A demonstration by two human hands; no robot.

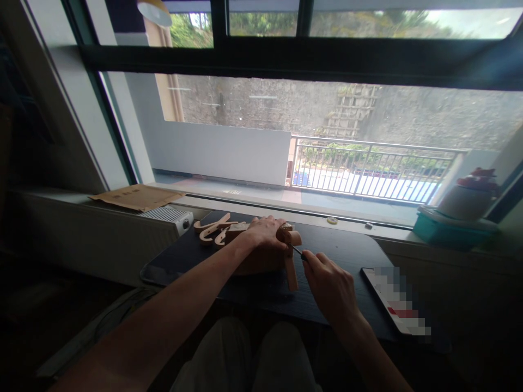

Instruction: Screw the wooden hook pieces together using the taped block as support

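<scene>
On a dark table [327, 305], a brown wooden body [261, 262] lies in front of me, with a curved wooden piece [291, 272] at its right end. My left hand [267, 231] is closed over the top of the wooden body, fingers near the curved piece; its fingertips are partly hidden. In my right hand [330, 280] is a slim screwdriver [298, 251] with a dark handle, its thin metal shaft pointing left. The tip meets the right end of the woodwork, but the exact contact is too small to see. Several loose curved wooden pieces [207, 235] lie left of the body.
A phone [384, 299] with a blurred screen lies at the table's right. Along the window ledge are a brown envelope [139, 197], a small tape roll [332, 220] and a teal box [449, 226] bearing a pale container [468, 200]. A white radiator [167, 216] stands at the left.
</scene>
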